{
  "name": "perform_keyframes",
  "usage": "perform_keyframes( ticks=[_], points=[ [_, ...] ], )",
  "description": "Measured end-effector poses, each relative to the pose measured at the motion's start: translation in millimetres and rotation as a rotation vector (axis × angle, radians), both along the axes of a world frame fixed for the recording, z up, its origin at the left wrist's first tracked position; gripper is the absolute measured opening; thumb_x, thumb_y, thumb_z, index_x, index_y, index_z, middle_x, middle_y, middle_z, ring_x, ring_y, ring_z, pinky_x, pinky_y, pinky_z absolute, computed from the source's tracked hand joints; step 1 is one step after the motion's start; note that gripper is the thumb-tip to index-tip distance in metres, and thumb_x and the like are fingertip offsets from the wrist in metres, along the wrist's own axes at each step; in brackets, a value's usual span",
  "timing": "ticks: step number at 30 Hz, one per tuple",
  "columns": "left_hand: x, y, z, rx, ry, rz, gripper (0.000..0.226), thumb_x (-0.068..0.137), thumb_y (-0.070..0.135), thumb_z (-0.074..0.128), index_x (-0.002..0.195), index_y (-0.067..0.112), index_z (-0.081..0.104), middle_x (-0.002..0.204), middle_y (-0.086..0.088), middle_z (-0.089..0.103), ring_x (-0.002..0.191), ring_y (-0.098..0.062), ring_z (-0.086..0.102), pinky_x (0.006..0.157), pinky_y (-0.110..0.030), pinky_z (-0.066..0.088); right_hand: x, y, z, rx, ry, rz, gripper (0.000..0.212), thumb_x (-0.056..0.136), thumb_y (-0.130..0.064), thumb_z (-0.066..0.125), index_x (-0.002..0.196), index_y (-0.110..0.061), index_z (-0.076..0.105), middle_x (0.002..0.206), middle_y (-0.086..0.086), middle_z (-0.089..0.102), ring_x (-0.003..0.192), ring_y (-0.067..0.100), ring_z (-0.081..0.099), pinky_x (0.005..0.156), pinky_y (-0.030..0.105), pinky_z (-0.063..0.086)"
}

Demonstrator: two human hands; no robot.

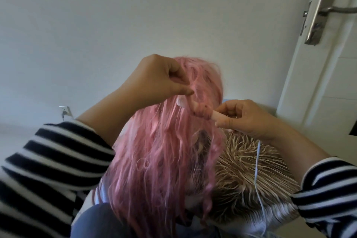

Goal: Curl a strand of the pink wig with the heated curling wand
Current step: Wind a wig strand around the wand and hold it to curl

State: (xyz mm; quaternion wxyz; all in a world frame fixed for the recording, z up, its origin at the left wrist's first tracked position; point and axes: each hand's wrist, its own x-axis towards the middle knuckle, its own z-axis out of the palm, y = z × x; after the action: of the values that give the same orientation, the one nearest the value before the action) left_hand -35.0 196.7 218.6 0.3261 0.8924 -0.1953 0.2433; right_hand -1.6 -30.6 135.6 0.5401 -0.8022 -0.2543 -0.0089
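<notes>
The pink wig (160,156) hangs in long loose strands down the middle of the view. A pale pink curling wand (217,116) lies roughly level across its upper part, white tip (181,101) pointing left. A pink strand (201,110) is coiled around the wand's barrel. My right hand (245,118) grips the wand's handle end, just right of the coil. My left hand (162,79) is above the tip, thumb and fingers pinched on the end of the wound strand near the wig's crown. The wand's handle is hidden in my right hand.
A blond wig (251,172) lies right of the pink one, with a thin white cord (257,170) running down over it. A white wall is behind, with a socket (64,112) at lower left. A white door with a metal handle (320,13) stands at the upper right.
</notes>
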Motion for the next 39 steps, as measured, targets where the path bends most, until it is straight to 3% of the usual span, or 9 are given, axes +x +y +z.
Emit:
perform_keyframes(
  ticks=[7, 12, 18, 21, 24, 27, 29, 34, 39],
  points=[
    [16, 1, 1, -0.142, 0.150, -0.091, 0.025, 0.057, 0.019, 0.086, 0.075, 0.010, 0.071, 0.071, 0.001, 0.073, 0.063, 0.000, 0.066, 0.065, -0.014, 0.054, 1, -1, 3, 0.015, 0.012, 0.034, 0.017, 0.073, -0.006, 0.073, 0.084, -0.017, 0.069, 0.065, -0.003, 0.066, 0.065, 0.025, 0.047, 0.052, 0.028, 0.036],
    [23, 1, -10, -0.257, 0.241, -0.088, 0.028, 0.057, 0.023, 0.086, 0.074, 0.006, 0.072, 0.073, -0.007, 0.071, 0.068, -0.012, 0.064, 0.073, -0.033, 0.056, 0, -2, 3, 0.024, 0.023, 0.059, 0.024, 0.063, -0.016, 0.077, 0.085, -0.017, 0.068, 0.063, -0.006, 0.066, 0.055, 0.008, 0.053, 0.046, 0.021, 0.040],
    [24, -2, -22, -0.451, 0.309, -0.067, 0.028, 0.060, 0.019, 0.084, 0.076, 0.000, 0.071, 0.056, 0.005, 0.067, 0.050, 0.000, 0.058, 0.049, -0.013, 0.045, -1, -1, -1, 0.081, 0.064, 0.095, 0.027, 0.061, -0.017, 0.072, 0.087, -0.012, 0.065, 0.056, -0.009, 0.063, 0.051, 0.002, 0.052, 0.047, 0.017, 0.042],
    [21, -3, -28, -0.518, 0.304, -0.072, 0.020, 0.065, 0.017, 0.081, 0.077, 0.003, 0.073, 0.065, -0.002, 0.068, 0.049, 0.000, 0.054, 0.048, -0.013, 0.042, 0, -1, -4, 0.109, 0.090, 0.101, 0.029, 0.062, -0.019, 0.073, 0.089, -0.011, 0.065, 0.056, -0.007, 0.062, 0.053, 0.007, 0.051, 0.046, 0.020, 0.042],
    [16, -4, -37, -0.542, 0.233, -0.046, 0.013, 0.070, 0.018, 0.077, 0.077, 0.008, 0.074, 0.072, -0.007, 0.069, 0.045, 0.002, 0.047, 0.045, -0.012, 0.039, 1, -2, -7, 0.169, 0.137, 0.127, 0.048, 0.053, -0.031, 0.084, 0.092, -0.010, 0.066, 0.060, -0.004, 0.061, 0.054, 0.010, 0.050, 0.045, 0.021, 0.041],
    [9, -8, -49, -0.550, 0.164, 0.007, 0.010, 0.068, 0.025, 0.079, 0.063, 0.022, 0.071, 0.049, 0.010, 0.059, 0.042, -0.001, 0.044, 0.045, -0.014, 0.041, 2, -2, -8, 0.236, 0.187, 0.157, 0.070, 0.044, -0.044, 0.088, 0.098, -0.005, 0.067, 0.076, 0.011, 0.060, 0.054, 0.010, 0.051, 0.045, 0.021, 0.042],
    [3, -12, -56, -0.551, 0.139, 0.013, 0.013, 0.070, 0.026, 0.078, 0.061, 0.022, 0.070, 0.041, 0.014, 0.054, 0.041, -0.001, 0.043, 0.044, -0.013, 0.040, 3, -2, -7, 0.242, 0.195, 0.163, 0.074, 0.045, -0.045, 0.088, 0.101, -0.002, 0.065, 0.078, 0.011, 0.062, 0.054, 0.010, 0.053, 0.046, 0.021, 0.043],
    [-5, -21, -71, -0.585, 0.112, 0.025, 0.016, 0.072, 0.033, 0.076, 0.063, 0.021, 0.071, 0.041, 0.018, 0.056, 0.040, 0.003, 0.046, 0.044, -0.009, 0.039, -1, 2, -5, 0.254, 0.204, 0.166, 0.064, 0.048, -0.041, 0.087, 0.096, -0.004, 0.067, 0.076, 0.011, 0.060, 0.053, 0.009, 0.053, 0.045, 0.021, 0.044],
    [-9, -26, -79, -0.641, 0.145, 0.043, 0.017, 0.076, 0.019, 0.074, 0.060, 0.021, 0.068, 0.037, 0.019, 0.054, 0.036, 0.003, 0.045, 0.040, -0.007, 0.034, -6, 4, -3, 0.245, 0.199, 0.139, 0.026, 0.070, -0.021, 0.076, 0.090, -0.006, 0.067, 0.071, 0.009, 0.063, 0.050, 0.009, 0.050, 0.044, 0.020, 0.041]
  ],
)
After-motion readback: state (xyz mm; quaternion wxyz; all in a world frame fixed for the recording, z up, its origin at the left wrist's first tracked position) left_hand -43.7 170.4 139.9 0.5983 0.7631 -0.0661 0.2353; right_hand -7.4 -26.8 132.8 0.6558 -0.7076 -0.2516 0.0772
